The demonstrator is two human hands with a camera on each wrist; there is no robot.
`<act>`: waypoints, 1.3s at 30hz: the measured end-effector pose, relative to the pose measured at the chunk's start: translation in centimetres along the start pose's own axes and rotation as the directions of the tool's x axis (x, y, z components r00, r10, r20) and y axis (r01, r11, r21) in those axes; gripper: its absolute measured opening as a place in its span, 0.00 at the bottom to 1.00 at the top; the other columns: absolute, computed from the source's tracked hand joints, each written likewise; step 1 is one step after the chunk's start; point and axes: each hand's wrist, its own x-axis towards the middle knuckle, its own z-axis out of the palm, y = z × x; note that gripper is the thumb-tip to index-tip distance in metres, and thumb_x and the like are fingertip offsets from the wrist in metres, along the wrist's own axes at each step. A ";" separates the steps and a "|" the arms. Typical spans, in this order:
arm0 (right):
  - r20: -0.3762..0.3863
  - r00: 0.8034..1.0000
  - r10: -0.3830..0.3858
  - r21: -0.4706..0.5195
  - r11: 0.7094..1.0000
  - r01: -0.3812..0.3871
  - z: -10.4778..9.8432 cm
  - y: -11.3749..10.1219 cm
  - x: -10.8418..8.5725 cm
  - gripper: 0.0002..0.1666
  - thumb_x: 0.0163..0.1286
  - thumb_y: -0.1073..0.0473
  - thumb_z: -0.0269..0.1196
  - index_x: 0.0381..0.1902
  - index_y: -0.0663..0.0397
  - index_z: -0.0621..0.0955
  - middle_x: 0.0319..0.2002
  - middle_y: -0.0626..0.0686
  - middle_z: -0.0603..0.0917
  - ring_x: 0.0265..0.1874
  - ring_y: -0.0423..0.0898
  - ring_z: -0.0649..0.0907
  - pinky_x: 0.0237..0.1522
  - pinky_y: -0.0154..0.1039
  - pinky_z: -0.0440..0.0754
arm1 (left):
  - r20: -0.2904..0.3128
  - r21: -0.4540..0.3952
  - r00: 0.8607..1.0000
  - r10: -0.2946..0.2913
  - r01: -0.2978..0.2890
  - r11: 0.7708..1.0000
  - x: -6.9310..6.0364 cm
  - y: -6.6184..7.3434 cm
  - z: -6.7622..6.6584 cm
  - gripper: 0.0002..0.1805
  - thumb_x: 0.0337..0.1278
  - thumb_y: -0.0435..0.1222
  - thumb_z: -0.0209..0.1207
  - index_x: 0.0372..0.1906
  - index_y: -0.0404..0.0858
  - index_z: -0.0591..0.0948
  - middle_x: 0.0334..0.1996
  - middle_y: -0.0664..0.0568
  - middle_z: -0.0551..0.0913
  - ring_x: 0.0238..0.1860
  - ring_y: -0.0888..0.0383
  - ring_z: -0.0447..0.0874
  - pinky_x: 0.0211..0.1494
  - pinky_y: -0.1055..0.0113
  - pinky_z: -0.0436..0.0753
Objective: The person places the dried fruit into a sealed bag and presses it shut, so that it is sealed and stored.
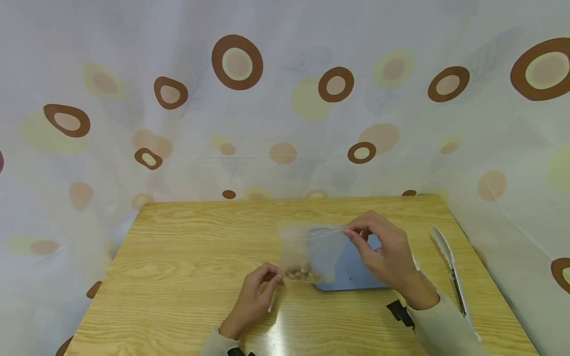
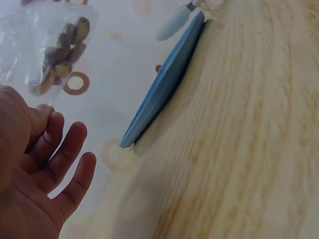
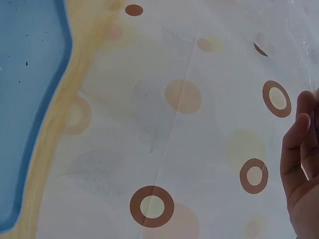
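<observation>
A clear plastic bag (image 1: 294, 244) hangs in the air between the two hands, partly in front of a blue tray (image 1: 352, 272). Several small brown, nut-like pieces (image 1: 304, 272) lie along its bottom; the left wrist view shows the pieces (image 2: 62, 55) closer up. My right hand (image 1: 385, 249) pinches the bag's upper right corner between thumb and fingertips. At the lower left corner, my left hand (image 1: 257, 291) pinches the bag with thumb and index finger, its other fingers loosely bent. The right wrist view catches only part of my right hand (image 3: 305, 154) at its edge.
Silver tongs (image 1: 455, 277) lie along the right side of the wooden table (image 1: 191, 247). A patterned white curtain (image 1: 276, 118) stands behind the table and on both sides. The blue tray rests on the table, partly behind my right hand.
</observation>
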 end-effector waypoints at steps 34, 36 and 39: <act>0.102 0.977 0.186 0.126 0.972 -0.198 0.7 -0.5 -3.0 0.04 0.78 0.62 0.70 0.42 0.57 0.87 0.32 0.50 0.87 0.27 0.39 0.85 0.36 0.26 0.84 | -0.228 -0.009 0.920 0.319 -0.329 0.944 4.2 5.3 -1.1 0.14 0.68 0.16 0.61 0.49 0.34 0.86 0.41 0.42 0.87 0.42 0.53 0.87 0.57 0.68 0.87; 0.104 0.977 0.189 0.132 0.971 -0.202 0.7 -0.5 -3.1 0.04 0.78 0.62 0.70 0.42 0.57 0.87 0.31 0.50 0.87 0.27 0.40 0.85 0.36 0.27 0.84 | -0.225 -0.030 0.923 0.314 -0.328 0.944 4.2 5.2 -1.0 0.15 0.68 0.15 0.60 0.49 0.34 0.86 0.41 0.41 0.87 0.43 0.54 0.87 0.56 0.68 0.87; 0.106 0.974 0.201 0.125 0.969 -0.214 0.7 -0.4 -3.4 0.03 0.77 0.63 0.71 0.42 0.57 0.87 0.32 0.50 0.87 0.27 0.40 0.86 0.36 0.27 0.84 | -0.210 -0.037 0.926 0.315 -0.330 0.943 4.1 5.1 -0.7 0.15 0.69 0.15 0.61 0.49 0.34 0.86 0.42 0.41 0.87 0.44 0.55 0.87 0.56 0.68 0.87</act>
